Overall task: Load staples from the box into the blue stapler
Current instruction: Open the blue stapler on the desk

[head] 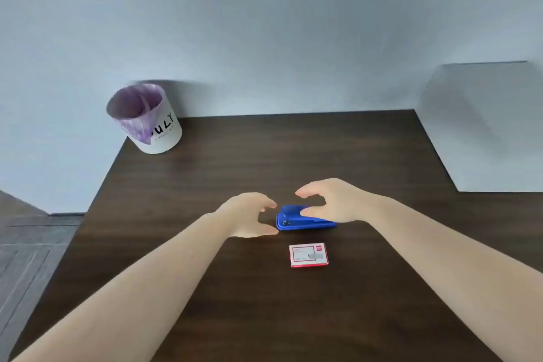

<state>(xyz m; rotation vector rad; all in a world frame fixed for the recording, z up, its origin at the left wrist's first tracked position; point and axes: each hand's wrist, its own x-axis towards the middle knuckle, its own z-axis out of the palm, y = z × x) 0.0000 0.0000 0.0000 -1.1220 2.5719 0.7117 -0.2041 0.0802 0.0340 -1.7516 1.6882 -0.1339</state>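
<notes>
The blue stapler (289, 219) lies flat and closed in the middle of the dark wooden table (205, 185). Just in front of it sits the small red and white staple box (308, 255), closed. My left hand (248, 214) hovers just left of the stapler with thumb and fingers spread in a C, holding nothing. My right hand (332, 203) is over the stapler's right half, fingers apart and arched; its thumb rests along the stapler's top edge. The stapler's right end is hidden under that hand.
A white bin (150, 123) with a purple liner and black lettering stands at the table's far left corner. A pale box-shaped block (482, 126) stands at the far right. Behind is a plain wall; wood floor shows at the left.
</notes>
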